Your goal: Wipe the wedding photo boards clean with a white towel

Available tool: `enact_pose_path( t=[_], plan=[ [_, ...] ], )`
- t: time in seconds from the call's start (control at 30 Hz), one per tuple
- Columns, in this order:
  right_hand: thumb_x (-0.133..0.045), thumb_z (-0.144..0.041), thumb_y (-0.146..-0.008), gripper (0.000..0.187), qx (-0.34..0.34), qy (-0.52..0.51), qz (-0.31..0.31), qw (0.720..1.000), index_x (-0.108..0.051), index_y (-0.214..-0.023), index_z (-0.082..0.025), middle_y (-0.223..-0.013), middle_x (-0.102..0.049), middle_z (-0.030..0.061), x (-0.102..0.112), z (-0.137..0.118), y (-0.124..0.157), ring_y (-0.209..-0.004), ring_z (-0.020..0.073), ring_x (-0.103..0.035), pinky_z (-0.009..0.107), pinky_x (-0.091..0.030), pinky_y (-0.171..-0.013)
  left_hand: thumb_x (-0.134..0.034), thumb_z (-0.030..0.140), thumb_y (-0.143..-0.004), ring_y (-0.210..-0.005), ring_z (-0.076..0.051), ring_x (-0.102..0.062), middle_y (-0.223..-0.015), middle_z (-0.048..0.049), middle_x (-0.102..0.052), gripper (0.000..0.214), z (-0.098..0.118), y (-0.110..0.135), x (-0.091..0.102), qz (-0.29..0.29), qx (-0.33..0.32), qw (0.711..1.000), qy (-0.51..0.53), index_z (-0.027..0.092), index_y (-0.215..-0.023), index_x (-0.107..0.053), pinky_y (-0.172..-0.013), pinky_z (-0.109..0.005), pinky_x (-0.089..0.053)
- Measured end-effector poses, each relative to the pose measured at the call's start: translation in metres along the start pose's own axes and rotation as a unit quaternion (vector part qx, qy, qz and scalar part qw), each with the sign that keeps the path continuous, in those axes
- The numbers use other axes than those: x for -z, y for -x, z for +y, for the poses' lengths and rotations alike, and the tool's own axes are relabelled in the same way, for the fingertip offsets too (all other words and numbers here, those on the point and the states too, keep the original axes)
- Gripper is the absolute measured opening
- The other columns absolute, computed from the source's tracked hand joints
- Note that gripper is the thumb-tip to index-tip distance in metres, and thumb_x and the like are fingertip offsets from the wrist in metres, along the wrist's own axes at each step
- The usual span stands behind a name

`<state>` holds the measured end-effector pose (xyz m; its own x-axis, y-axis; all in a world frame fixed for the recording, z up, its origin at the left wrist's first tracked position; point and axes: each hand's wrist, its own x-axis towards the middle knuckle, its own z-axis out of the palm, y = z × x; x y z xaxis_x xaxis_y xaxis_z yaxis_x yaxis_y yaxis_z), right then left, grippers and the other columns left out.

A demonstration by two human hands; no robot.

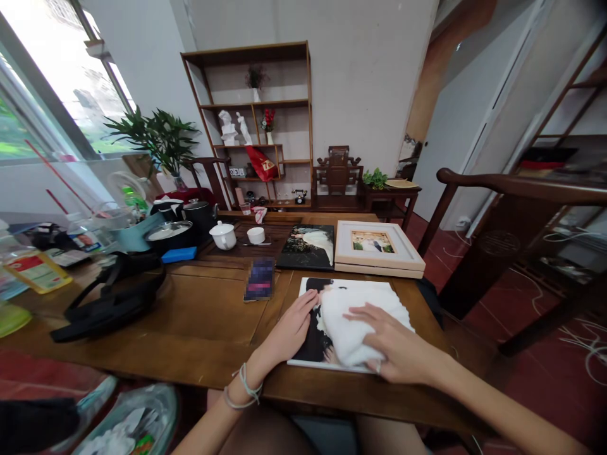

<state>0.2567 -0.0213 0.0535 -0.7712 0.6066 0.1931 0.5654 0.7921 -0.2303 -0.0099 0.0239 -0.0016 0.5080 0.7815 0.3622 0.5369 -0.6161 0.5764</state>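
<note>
A photo print on a flat board lies near the front edge of the wooden table. My left hand rests flat on the print's left side, fingers stretched out. My right hand presses a white cloth onto the middle of the print, fingers spread over the cloth. A ring shows on one right finger and bracelets circle my left wrist.
Behind the print lie a dark photo board and stacked white picture frames. A phone, a black bag, teaware, pots and bottles crowd the table's left. A wooden chair stands at right, a shelf at the wall.
</note>
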Motion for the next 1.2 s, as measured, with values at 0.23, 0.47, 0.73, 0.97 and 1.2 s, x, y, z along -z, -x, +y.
enact_pose_path(
  t=[0.23,0.47,0.73,0.97,1.2],
  plan=[
    [-0.062,-0.025,-0.068,0.029,0.034,0.008,-0.047,0.998,-0.069,-0.096,-0.019,-0.143,-0.043,0.0103,-0.005,-0.024,0.01,-0.135,0.0324,-0.031,0.056,-0.02,-0.11,-0.029,0.016,-0.095,-0.14,-0.02,-0.027,-0.151,-0.0075,-0.033,0.047,0.001,0.0,0.001,-0.01,0.009,1.0,0.003,0.021,-0.14,-0.038,-0.118,-0.046,-0.022],
    [-0.059,-0.021,-0.074,0.024,-0.022,0.063,0.036,0.997,-0.069,-0.095,-0.017,-0.136,-0.05,0.0182,0.004,0.047,-0.018,-0.13,0.0317,-0.039,0.058,-0.025,-0.107,-0.029,0.016,-0.094,-0.14,-0.019,-0.028,-0.15,-0.0081,-0.034,0.047,0.001,0.0,0.001,-0.003,-0.001,1.0,0.004,0.02,-0.14,-0.038,-0.118,-0.045,-0.023],
    [-0.057,-0.02,-0.077,0.027,-0.069,0.09,-0.003,0.993,-0.067,-0.101,-0.014,-0.144,-0.039,0.0192,-0.007,0.019,-0.028,-0.137,0.0344,-0.025,0.056,-0.022,-0.109,-0.029,0.015,-0.094,-0.14,-0.019,-0.029,-0.149,-0.0082,-0.035,0.047,0.001,0.0,0.002,0.003,-0.008,1.0,0.004,0.021,-0.14,-0.039,-0.117,-0.046,-0.024],
    [-0.06,-0.035,-0.078,0.028,0.031,0.046,-0.079,0.995,-0.07,-0.094,-0.014,-0.148,-0.03,0.0222,-0.013,-0.057,0.003,-0.138,0.0408,-0.018,0.06,-0.018,-0.109,-0.03,0.018,-0.095,-0.14,-0.02,-0.028,-0.15,-0.0089,-0.034,0.046,0.004,-0.002,0.004,-0.018,0.012,1.0,-0.006,0.019,-0.14,-0.038,-0.117,-0.047,-0.024],
    [-0.058,-0.028,-0.078,0.025,-0.052,0.054,-0.037,0.997,-0.069,-0.096,-0.016,-0.144,-0.04,0.0167,-0.01,-0.022,0.0,-0.136,0.0336,-0.028,0.053,-0.022,-0.11,-0.029,0.016,-0.094,-0.14,-0.019,-0.028,-0.15,-0.0083,-0.035,0.046,0.002,-0.001,0.002,-0.009,0.01,1.0,0.0,0.02,-0.139,-0.039,-0.118,-0.047,-0.023]
  ],
)
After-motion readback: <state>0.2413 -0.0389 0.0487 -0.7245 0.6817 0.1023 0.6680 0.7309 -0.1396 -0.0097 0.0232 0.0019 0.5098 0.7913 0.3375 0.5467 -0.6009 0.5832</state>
